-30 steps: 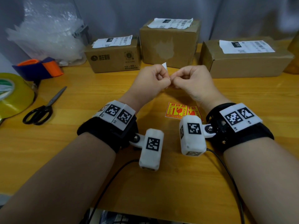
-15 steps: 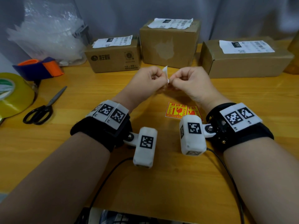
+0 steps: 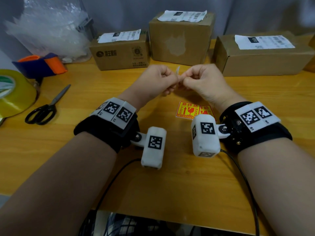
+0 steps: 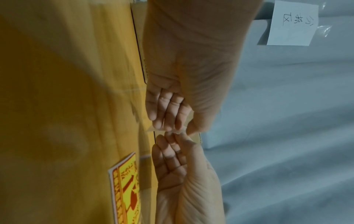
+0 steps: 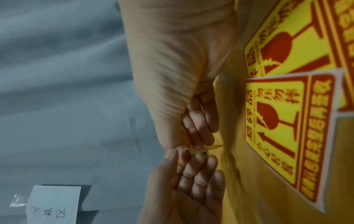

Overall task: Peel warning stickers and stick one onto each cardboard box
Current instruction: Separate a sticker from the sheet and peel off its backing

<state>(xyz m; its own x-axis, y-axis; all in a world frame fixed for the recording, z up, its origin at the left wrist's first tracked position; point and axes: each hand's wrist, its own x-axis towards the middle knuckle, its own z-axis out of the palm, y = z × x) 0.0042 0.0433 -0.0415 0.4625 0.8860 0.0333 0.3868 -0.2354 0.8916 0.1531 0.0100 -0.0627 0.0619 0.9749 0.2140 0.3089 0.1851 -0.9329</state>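
My left hand [image 3: 167, 78] and right hand [image 3: 187, 78] meet above the table, fingers curled, and pinch one small warning sticker [image 3: 177, 71] between them. Only its pale edge shows from the head view. In the left wrist view both sets of fingertips meet on the sticker [image 4: 172, 131]; in the right wrist view a yellow bit of the sticker [image 5: 212, 146] sticks out. More yellow and red stickers [image 3: 187, 111] lie on the table beneath my right wrist. Three cardboard boxes stand behind: left [image 3: 119, 55], middle [image 3: 180, 40], right [image 3: 262, 60], each with a white shipping label on top.
Black scissors [image 3: 46, 108], a big yellow tape roll [image 3: 13, 92] and a blue and orange tape dispenser [image 3: 40, 64] lie at the left. A bubble-wrap bag [image 3: 47, 28] stands at the back left. Cables [image 3: 110, 181] run from the wrist cameras over the table's near edge.
Both hands stay pinched together. My left wrist has shifted a little to the left, and the pale corner between the fingers now shows narrower and more edge-on.
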